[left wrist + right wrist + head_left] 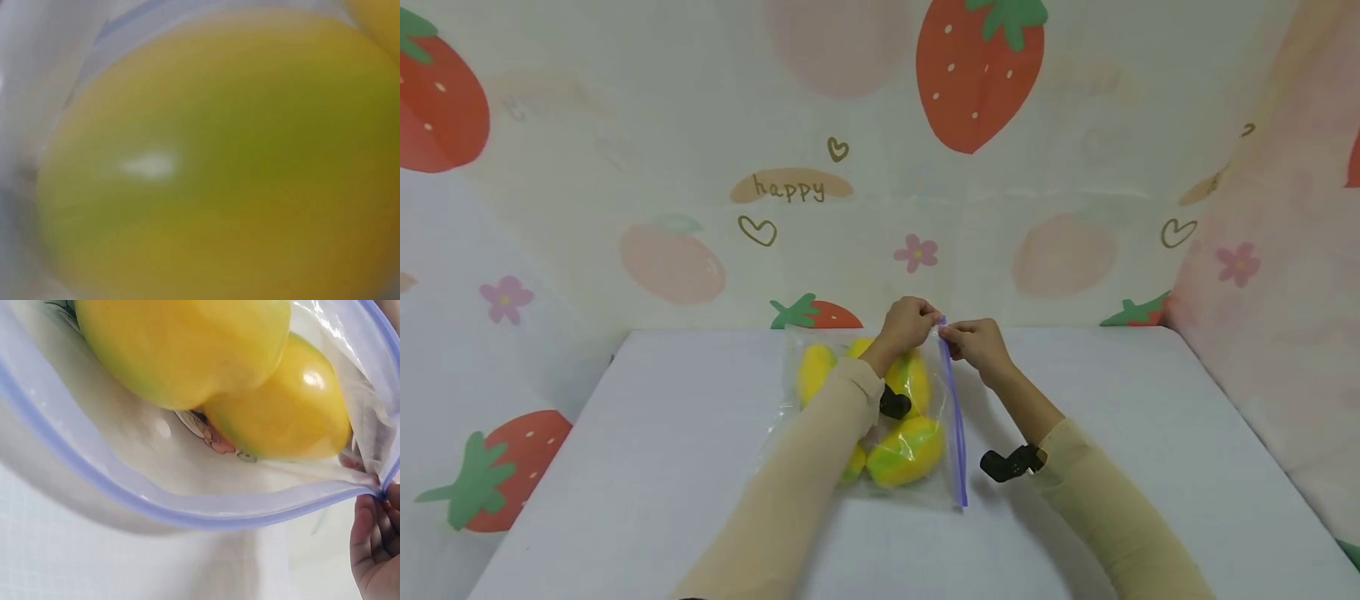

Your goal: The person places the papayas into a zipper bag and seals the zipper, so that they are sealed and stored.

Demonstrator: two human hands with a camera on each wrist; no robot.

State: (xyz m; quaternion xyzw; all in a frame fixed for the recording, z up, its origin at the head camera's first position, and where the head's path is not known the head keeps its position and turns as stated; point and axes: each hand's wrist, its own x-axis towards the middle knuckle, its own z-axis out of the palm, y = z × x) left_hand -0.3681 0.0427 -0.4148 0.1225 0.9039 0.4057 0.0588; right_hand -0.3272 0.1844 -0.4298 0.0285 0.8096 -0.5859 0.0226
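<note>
A clear zip bag [872,492] lies on the table with several yellow-green mangoes [906,454] inside. Its purple zip edge [958,433] runs down the right side in the head view. My left hand [910,323] reaches across the bag and grips its top right corner. At the same corner, my right hand [977,343] pinches the zip edge between thumb and fingers. From the right wrist, the mouth [206,512] of the bag gapes wide below the pinched corner, and two mangoes [281,400] show within. A blurred mango [219,156] fills most of the left wrist view.
A white cloth covers the table [700,400]. Behind it stands a backdrop [880,125] printed with strawberries, hearts and flowers. Black wrist cameras [1011,463] sit at both cuffs, the left one close over the bag.
</note>
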